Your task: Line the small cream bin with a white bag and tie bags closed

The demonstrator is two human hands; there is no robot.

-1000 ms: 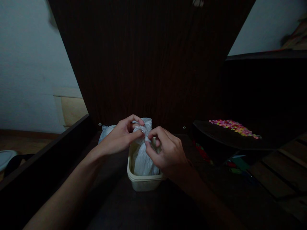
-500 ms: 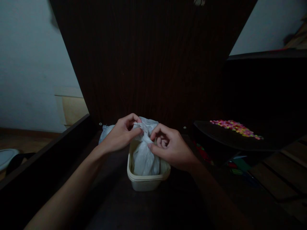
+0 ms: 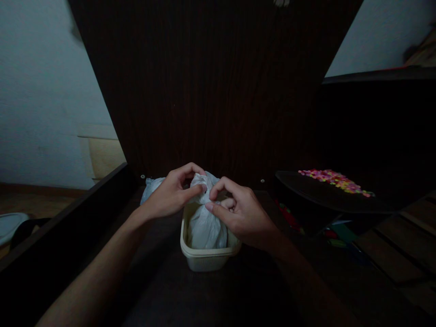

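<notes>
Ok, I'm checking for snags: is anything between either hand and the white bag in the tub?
Nothing visible is: the left hand and right hand both grip the gathered neck of the white bag. The tub surrounds only its lower part.

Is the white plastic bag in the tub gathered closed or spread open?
Gathered: the white plastic bag bunches to a narrow neck between the left hand and right hand. Whether it is knotted, I cannot tell.

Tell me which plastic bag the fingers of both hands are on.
The white bag in the cream tub: the left hand and right hand pinch its gathered neck. The other, bluish bag lies outside the tub, partly hidden behind the left hand.
</notes>
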